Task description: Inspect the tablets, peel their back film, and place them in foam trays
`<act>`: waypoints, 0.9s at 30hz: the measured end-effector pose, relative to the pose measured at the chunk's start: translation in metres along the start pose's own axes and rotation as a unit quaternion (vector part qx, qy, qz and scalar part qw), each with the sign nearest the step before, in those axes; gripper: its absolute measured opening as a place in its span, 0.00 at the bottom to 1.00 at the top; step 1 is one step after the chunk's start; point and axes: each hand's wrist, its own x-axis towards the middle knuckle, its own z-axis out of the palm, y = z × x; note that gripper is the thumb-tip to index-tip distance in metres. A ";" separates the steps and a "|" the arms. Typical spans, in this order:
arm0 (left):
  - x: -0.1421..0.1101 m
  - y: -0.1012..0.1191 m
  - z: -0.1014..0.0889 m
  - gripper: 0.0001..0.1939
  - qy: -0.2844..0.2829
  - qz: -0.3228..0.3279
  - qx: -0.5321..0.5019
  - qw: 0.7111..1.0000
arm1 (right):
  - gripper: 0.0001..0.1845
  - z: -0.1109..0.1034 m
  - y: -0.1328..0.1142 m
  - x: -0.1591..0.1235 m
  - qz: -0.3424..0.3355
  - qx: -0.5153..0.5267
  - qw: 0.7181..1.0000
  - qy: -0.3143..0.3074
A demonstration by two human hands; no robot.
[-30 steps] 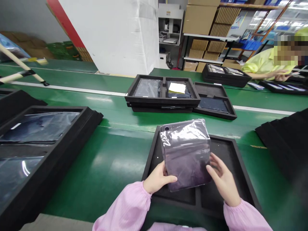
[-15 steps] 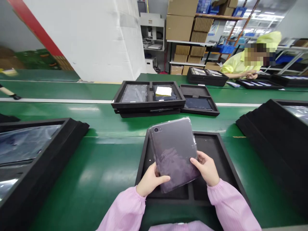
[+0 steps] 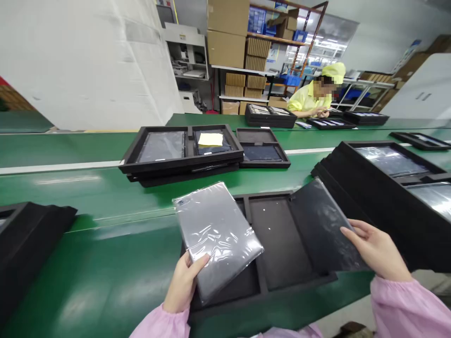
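- L hand (image 3: 185,284): lower-left edge of film-wrapped tablet (image 3: 216,234) gripped, thumb laid on upper surface, fingers tucked under; narrow grip. Back is turned up, camera lens at far-left corner; glare thrown off the clear film.
- R hand (image 3: 378,249): second tablet, dark side (image 3: 319,230), pinched at its right edge btwn thumb & fingers; narrow grip. Tablet is held steeply tilted.
- Positions: first tablet held over L compt. of two-compt. black tray (image 3: 280,241); second held over R end of same tray, near side wall. Tablets well apart, R compt. floor seen btwn them, w/ a few pale specks. Whether tray is touched by second tablet can't be told for sure from this angle.
- Tray is set on green work surface (image 3: 123,258).
- Beyond it: tray stack (image 3: 186,164), top tray loaded w/ two wrapped tablets; yellow-white slip (image 3: 210,139) laid on the R one.
- Just beside that stack, R: two-compt. tray w/ dark tablet (image 3: 261,152) in near compt.
- Far R: tall black tray stack (image 3: 352,188), wrapped tablets in top tray. Far L: another black stack (image 3: 35,249), partly cut off.
- Background: co-worker in yellow cap & top (image 3: 306,101) seen, hands raised near trays.
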 end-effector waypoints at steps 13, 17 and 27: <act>-0.016 -0.018 0.034 0.14 0.068 -0.100 -0.118 0.986 | 0.21 0.148 0.004 -0.066 -0.300 -0.148 0.941 0.050; -0.016 -0.020 0.032 0.10 0.069 -0.091 -0.116 0.987 | 0.15 0.149 0.022 -0.059 -0.279 -0.102 0.955 0.015; -0.017 -0.036 0.035 0.15 0.030 -0.009 -0.091 0.995 | 0.21 0.143 -0.031 -0.045 -0.284 0.087 0.947 -0.123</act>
